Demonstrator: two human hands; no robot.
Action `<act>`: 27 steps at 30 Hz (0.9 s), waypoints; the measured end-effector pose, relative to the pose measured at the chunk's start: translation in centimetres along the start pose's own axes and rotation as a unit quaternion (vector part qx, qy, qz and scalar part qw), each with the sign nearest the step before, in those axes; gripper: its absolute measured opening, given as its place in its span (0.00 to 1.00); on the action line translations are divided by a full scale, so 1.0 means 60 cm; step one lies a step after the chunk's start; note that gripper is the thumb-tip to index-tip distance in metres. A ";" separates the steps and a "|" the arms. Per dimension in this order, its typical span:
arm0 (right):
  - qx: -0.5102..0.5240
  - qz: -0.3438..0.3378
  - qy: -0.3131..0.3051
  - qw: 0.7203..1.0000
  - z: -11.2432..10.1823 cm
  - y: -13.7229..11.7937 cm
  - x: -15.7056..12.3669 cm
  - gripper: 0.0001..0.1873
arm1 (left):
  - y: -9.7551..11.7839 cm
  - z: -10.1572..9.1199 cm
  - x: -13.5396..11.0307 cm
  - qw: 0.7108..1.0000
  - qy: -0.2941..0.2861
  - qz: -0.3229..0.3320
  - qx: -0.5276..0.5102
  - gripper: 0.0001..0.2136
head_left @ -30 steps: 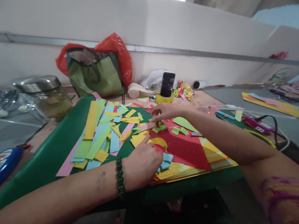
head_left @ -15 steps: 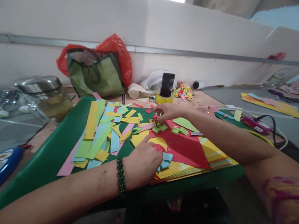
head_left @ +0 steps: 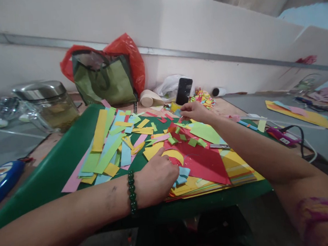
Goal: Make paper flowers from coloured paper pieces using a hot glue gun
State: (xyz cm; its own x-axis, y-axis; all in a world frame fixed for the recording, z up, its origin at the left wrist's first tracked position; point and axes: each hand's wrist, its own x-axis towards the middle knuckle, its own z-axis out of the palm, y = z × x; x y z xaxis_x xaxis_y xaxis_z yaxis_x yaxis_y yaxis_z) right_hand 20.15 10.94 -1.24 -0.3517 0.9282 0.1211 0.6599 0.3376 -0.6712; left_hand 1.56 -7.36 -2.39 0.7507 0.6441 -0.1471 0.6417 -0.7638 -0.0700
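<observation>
My left hand (head_left: 157, 176), with a green bead bracelet at the wrist, rests curled on the stack of coloured paper sheets (head_left: 235, 168), its fingers closed around small blue paper pieces (head_left: 181, 174) beside a yellow curved piece (head_left: 174, 155). My right hand (head_left: 193, 111) reaches far across the red sheet (head_left: 204, 163), fingers pinched at small scraps near the yellow tape roll (head_left: 175, 106). Green paper bits (head_left: 192, 142) lie between the hands. Many cut paper strips (head_left: 109, 150) cover the green mat (head_left: 51, 173).
A black phone (head_left: 184, 91) leans at the back beside a masking tape roll (head_left: 147, 99). A red and green bag (head_left: 103, 76) stands against the wall. A glass jar (head_left: 49, 103) sits left. A pink glue gun with cord (head_left: 284, 136) lies right.
My right hand has moved farther away and slightly right, from the green bits toward the tape roll. The left hand has stayed on the paper stack.
</observation>
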 end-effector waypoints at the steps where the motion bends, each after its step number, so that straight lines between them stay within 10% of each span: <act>1: 0.024 0.005 0.017 1.000 -0.006 0.001 -0.001 0.03 | 0.000 -0.001 0.000 1.000 -0.004 0.000 0.001 0.02; 8: 0.190 0.016 0.191 0.963 -0.064 -0.010 0.000 0.03 | 0.003 -0.010 -0.002 1.000 -0.016 -0.003 0.013 0.03; 14: 0.217 -0.005 0.188 0.958 -0.075 -0.048 -0.017 0.02 | -0.005 -0.015 0.002 0.999 -0.010 -0.024 -0.030 0.03; 17: 0.215 -0.053 0.174 0.960 -0.061 -0.072 -0.042 0.02 | -0.031 -0.010 0.014 0.986 0.095 -0.062 -0.120 0.05; 21: 0.150 -0.161 0.097 0.971 -0.031 -0.105 -0.089 0.05 | -0.086 -0.002 0.034 0.877 0.296 -0.185 -0.331 0.07; 24: 0.080 -0.242 0.037 0.966 0.002 -0.126 -0.119 0.07 | -0.113 0.001 0.042 0.784 0.286 -0.123 -0.537 0.19; 27: 0.056 -0.291 0.003 0.955 0.030 -0.139 -0.137 0.08 | -0.118 0.004 0.044 0.765 0.221 -0.057 -0.603 0.17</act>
State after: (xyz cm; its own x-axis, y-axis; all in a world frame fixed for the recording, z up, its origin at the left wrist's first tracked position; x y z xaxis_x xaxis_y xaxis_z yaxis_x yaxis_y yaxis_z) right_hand 16.34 0.23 2.02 -0.6332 0.5899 0.5012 0.2781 0.7776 -0.5639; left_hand -1.01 -0.28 -2.50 0.4876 0.8585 0.1591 0.1861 -0.2802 0.9417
